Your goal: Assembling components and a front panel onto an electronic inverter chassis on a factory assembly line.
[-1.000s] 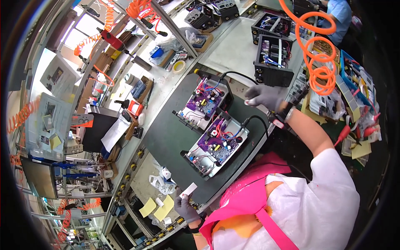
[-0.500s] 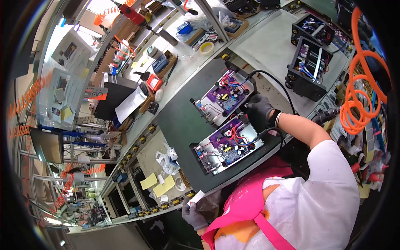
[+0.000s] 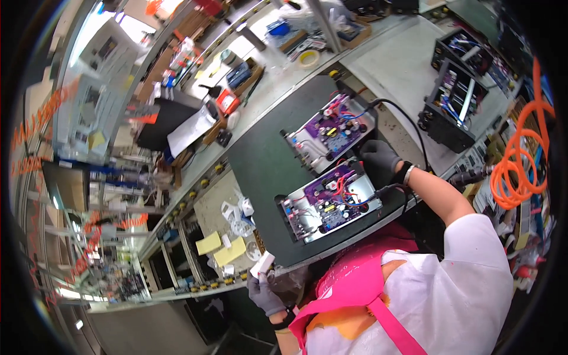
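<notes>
My left hand [image 3: 265,294], in a grey glove, is closed on a small white rectangular piece [image 3: 262,264] near the front left corner of the dark green board. My right hand [image 3: 380,157], gloved too, is at the right end of two open metal trays with circuit boards. Its fingers are curled between the far tray [image 3: 306,157] and the near tray [image 3: 307,223]; whatever they grip is hidden. Each tray carries a purple circuit board [image 3: 349,204] with red and blue wires. A black cable [image 3: 414,127] arches from the far tray past my right hand.
Two black open housings [image 3: 441,109] with wiring stand on the grey surface at far right. A coiled orange hose [image 3: 520,171] hangs at the right. Yellow paper sheets [image 3: 229,252] and clear plastic bags [image 3: 238,216] lie left of the green board [image 3: 257,160]. A tape roll [image 3: 308,58] sits behind.
My view has shifted a little, so the bench appears farther right. My left hand now holds the white piece more upright. The right hand remains by the trays' right ends, slightly turned.
</notes>
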